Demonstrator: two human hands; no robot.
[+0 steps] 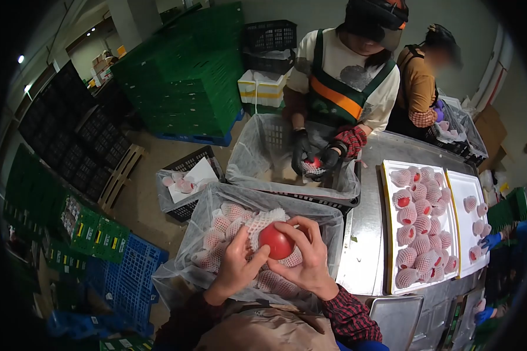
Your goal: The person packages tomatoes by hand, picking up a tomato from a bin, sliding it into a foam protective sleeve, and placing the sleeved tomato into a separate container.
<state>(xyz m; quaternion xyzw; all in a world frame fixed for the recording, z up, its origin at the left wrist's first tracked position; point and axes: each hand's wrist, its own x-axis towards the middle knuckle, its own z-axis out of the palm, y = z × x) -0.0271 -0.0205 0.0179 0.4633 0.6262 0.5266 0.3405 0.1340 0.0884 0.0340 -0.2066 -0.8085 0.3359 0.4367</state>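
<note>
A round red fruit point(277, 240) is held between my two hands, above a plastic-lined crate point(328, 217). My right hand point(303, 257) curls its fingers round the fruit's top and right side. On the other side, my left hand point(240, 263) has its thumb against the fruit and its fingers on a white foam net point(264, 221), which lies against the fruit's upper left. Below my hands, the crate holds several fruits in pinkish foam nets point(219, 225).
Across from me a person in black gloves handles a fruit over another lined crate point(255, 149). On the metal table point(363, 234) at right stands a white tray point(389, 228) of netted fruits. Green crates point(175, 82) are stacked at back left. Blue-gloved hands point(490, 241) show at far right.
</note>
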